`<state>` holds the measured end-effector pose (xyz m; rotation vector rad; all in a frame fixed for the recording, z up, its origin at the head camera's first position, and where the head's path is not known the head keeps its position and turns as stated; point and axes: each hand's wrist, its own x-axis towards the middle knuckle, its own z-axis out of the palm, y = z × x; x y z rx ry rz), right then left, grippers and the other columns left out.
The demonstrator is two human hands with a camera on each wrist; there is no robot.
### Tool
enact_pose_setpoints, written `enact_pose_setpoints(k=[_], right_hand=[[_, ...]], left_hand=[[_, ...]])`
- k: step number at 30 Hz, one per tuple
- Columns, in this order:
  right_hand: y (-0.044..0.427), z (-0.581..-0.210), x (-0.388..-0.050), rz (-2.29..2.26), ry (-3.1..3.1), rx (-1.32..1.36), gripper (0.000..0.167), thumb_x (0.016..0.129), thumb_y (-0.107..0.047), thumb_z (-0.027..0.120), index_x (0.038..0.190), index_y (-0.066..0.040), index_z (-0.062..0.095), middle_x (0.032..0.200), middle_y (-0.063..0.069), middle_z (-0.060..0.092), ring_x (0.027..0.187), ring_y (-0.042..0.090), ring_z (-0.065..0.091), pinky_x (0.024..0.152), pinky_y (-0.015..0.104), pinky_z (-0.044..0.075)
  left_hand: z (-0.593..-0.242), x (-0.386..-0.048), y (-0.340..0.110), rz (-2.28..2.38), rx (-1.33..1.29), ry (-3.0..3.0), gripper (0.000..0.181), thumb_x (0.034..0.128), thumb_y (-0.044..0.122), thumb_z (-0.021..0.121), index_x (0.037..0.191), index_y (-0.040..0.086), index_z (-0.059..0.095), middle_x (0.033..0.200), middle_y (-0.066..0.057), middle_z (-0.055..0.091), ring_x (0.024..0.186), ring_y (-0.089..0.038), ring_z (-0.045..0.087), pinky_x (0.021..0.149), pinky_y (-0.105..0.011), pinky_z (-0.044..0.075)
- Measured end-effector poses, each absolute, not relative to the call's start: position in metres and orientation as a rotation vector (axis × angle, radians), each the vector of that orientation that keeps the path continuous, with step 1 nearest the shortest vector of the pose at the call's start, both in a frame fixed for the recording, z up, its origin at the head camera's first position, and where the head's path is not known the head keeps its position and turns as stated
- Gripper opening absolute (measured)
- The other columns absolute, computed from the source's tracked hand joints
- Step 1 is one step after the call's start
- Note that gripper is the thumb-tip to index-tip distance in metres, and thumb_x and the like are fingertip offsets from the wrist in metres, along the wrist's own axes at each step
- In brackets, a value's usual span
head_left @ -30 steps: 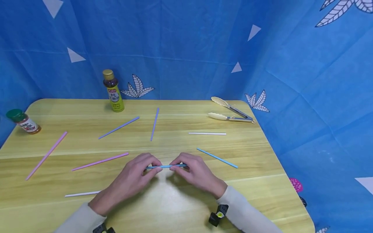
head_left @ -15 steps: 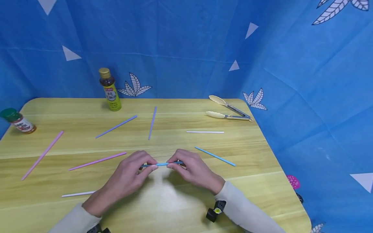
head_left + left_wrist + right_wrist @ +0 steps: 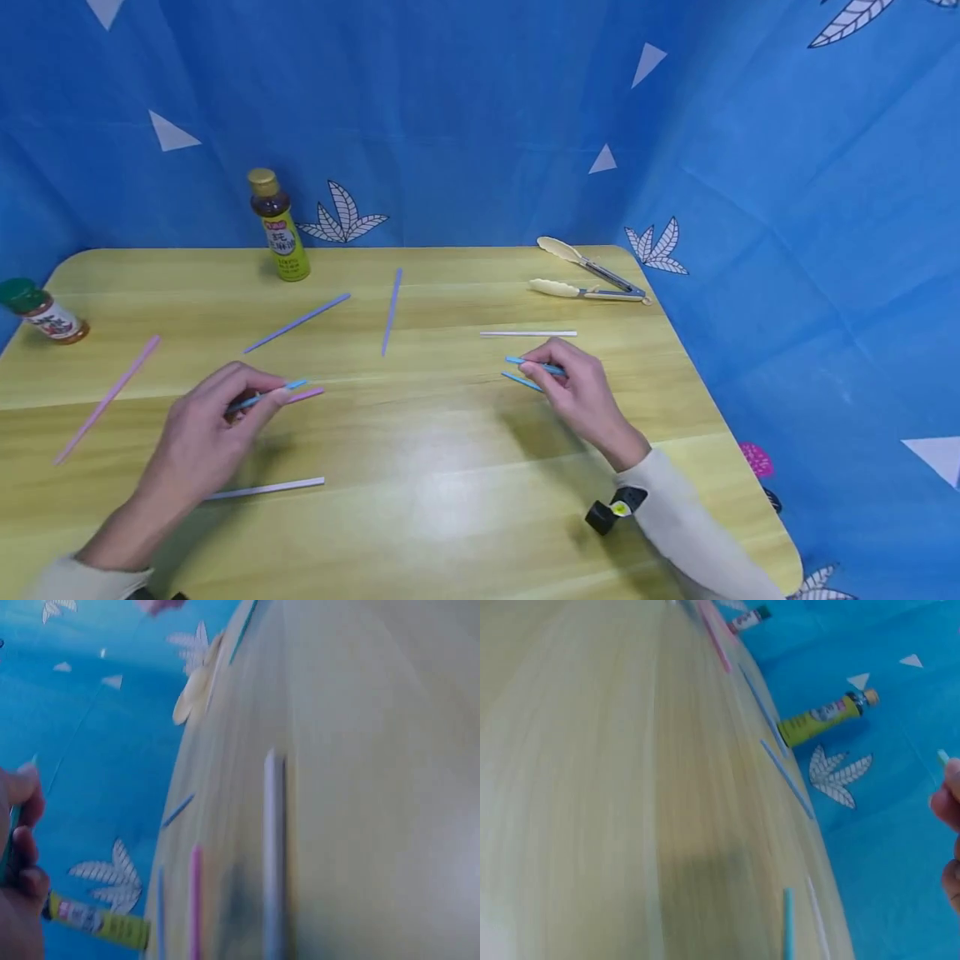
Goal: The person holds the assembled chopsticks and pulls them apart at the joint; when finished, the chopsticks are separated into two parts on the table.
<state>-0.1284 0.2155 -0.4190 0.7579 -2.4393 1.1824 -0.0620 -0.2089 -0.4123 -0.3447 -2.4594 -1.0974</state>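
My left hand point(image 3: 213, 425) pinches a slim blue chopstick point(image 3: 297, 384) between thumb and fingers, over the left of the table. Beneath it lies a pink chopstick point(image 3: 307, 394), partly hidden. My right hand point(image 3: 581, 387) pinches another blue piece point(image 3: 514, 360), above a blue chopstick point(image 3: 521, 382) lying on the table. Part of each held piece is hidden by fingers, so I cannot tell whether each is whole. Near the left wrist lies a white chopstick point(image 3: 285, 486). The wrist views show only the edges of the left hand point(image 3: 22, 847) and right hand point(image 3: 949, 817).
Two purple chopsticks point(image 3: 297, 322) lie mid-table, with a white chopstick point(image 3: 528, 333) right of them. Tongs point(image 3: 600, 287) lie at the back right, an oil bottle point(image 3: 282, 229) stands at the back, and a green-capped jar point(image 3: 47, 315) is left by another pink chopstick point(image 3: 108, 400).
Both hands were together at the middle, gripping blue pieces in one line. They have moved apart, left hand leftward, right hand right and farther back, each with a blue piece.
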Motion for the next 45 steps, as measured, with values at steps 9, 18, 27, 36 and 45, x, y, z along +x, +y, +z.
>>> enact_pose_setpoints(k=[9, 18, 27, 36, 45], right_hand=[[0.220, -0.437, -0.137, 1.166, -2.556, 0.823, 0.010, 0.105, -0.010, 0.072, 0.111, -0.015, 0.078, 0.091, -0.006, 0.064, 0.078, 0.008, 0.052, 0.067, 0.032, 0.047], [0.197, -0.457, -0.134, 1.122, -2.697, 0.924, 0.012, 0.106, -0.018, 0.074, 0.116, -0.020, 0.081, 0.110, -0.007, 0.070, 0.097, 0.008, 0.064, 0.084, 0.032, 0.056], [0.178, -0.464, -0.135, 1.081, -2.767, 1.013, 0.008, 0.101, -0.019, 0.081, 0.109, -0.020, 0.080, 0.104, -0.008, 0.074, 0.100, 0.008, 0.067, 0.090, 0.032, 0.057], [0.167, -0.471, -0.132, 0.978, -2.824, 1.064, 0.008, 0.102, -0.022, 0.080, 0.108, -0.019, 0.079, 0.104, -0.008, 0.074, 0.101, 0.011, 0.066, 0.096, 0.040, 0.051], [0.166, -0.473, -0.131, 0.924, -2.852, 1.076, 0.007, 0.102, -0.022, 0.079, 0.108, -0.018, 0.079, 0.103, -0.006, 0.072, 0.098, 0.012, 0.065, 0.092, 0.036, 0.052]], left_hand=[[-0.412, -0.073, -0.241, -0.964, -0.363, -2.572, 0.023, 0.0996, 0.010, 0.080, 0.120, 0.021, 0.081, 0.110, 0.004, 0.076, 0.107, 0.012, 0.052, 0.086, -0.011, 0.041], [-0.428, -0.080, -0.231, -0.861, -0.477, -2.743, 0.018, 0.1005, 0.014, 0.080, 0.117, 0.021, 0.082, 0.113, 0.001, 0.080, 0.100, -0.014, 0.066, 0.080, -0.030, 0.050], [-0.440, -0.086, -0.207, -0.897, -0.668, -2.788, 0.018, 0.0979, 0.010, 0.082, 0.112, 0.022, 0.082, 0.102, 0.011, 0.075, 0.091, -0.007, 0.065, 0.080, -0.036, 0.057], [-0.452, -0.087, -0.195, -0.897, -0.782, -2.892, 0.019, 0.0979, 0.010, 0.082, 0.114, 0.022, 0.081, 0.103, 0.013, 0.074, 0.094, -0.005, 0.066, 0.087, -0.040, 0.060], [-0.456, -0.088, -0.193, -0.877, -0.799, -2.927, 0.016, 0.0974, 0.012, 0.082, 0.110, 0.022, 0.082, 0.101, 0.013, 0.073, 0.098, -0.010, 0.070, 0.088, -0.041, 0.060]])
